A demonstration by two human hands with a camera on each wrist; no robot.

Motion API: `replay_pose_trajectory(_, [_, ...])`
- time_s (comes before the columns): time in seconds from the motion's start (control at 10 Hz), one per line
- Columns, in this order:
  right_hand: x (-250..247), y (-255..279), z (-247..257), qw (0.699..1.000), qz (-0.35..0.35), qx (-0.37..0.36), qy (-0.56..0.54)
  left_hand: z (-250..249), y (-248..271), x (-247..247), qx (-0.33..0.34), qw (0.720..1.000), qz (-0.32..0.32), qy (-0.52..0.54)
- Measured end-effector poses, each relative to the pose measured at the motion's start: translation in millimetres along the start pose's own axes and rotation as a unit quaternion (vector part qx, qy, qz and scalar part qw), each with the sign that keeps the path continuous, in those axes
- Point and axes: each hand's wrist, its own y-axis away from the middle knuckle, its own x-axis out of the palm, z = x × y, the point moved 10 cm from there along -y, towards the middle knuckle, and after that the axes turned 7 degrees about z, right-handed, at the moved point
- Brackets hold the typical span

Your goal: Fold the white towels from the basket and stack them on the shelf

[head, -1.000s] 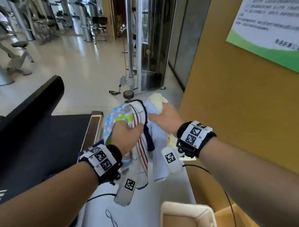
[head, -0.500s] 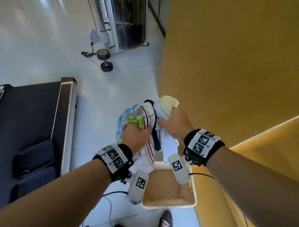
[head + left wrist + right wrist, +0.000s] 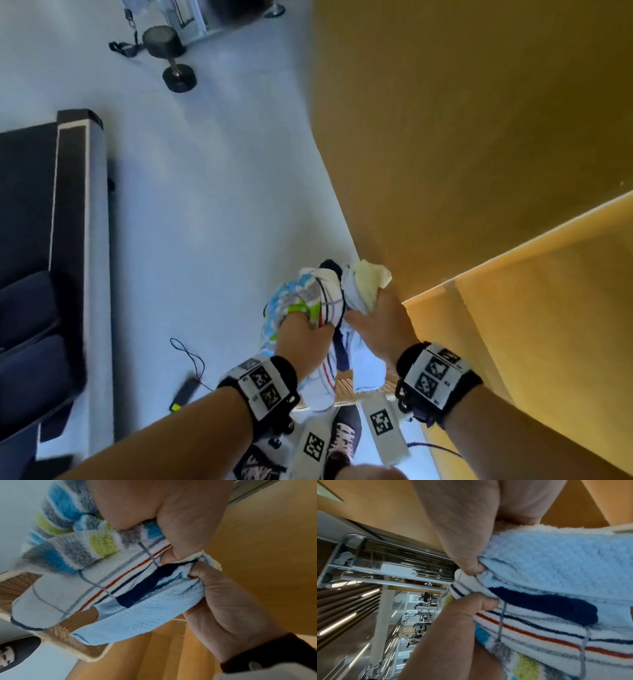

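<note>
While both hands' fingers (image 3: 310, 320) grip bunched towels (image 3: 325, 301), a dumbbell (image 3: 169, 58) lies on the pale floor (image 3: 205, 188) by an ochre wall (image 3: 462, 137).

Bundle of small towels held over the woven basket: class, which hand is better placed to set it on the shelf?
Probably the right hand: it grips the bundle on the side beside the yellow wooden shelf unit; the left hand is farther away.
</note>
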Motion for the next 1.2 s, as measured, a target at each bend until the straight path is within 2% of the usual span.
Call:
replay_pose_trajectory(0.3, [61, -59, -159, 0.993, -0.007, 0.113, -0.035, 121, -71, 79, -0.079, 0.994, 0.046, -0.058])
replay_pose_trajectory(0.6, [110, -143, -276, 0.966, -0.020, 0.187, -0.175, 203, -168, 131, -0.119, 0.988, 0.067, -0.072])
replay_pose_trajectory(0.7, [115, -162, -306, 0.956, -0.032, 0.218, -0.193, 219, -194, 138, -0.111, 0.989, 0.056, -0.081])
replay_pose_trajectory(0.9, [112, -179, -340, 0.963, -0.003, 0.254, -0.094, 241, -218, 128, -0.129, 0.987, 0.045, -0.088])
replay_pose_trajectory(1.0, [106, -178, -337, 0.968, -0.011, 0.249, -0.036, 241, -211, 128, -0.146, 0.981, 0.079, -0.105])
replay_pose_trajectory(1.2, [90, -158, -287, 0.978, 0.028, 0.207, -0.004, 219, -180, 101, -0.147, 0.984, 0.048, -0.088])
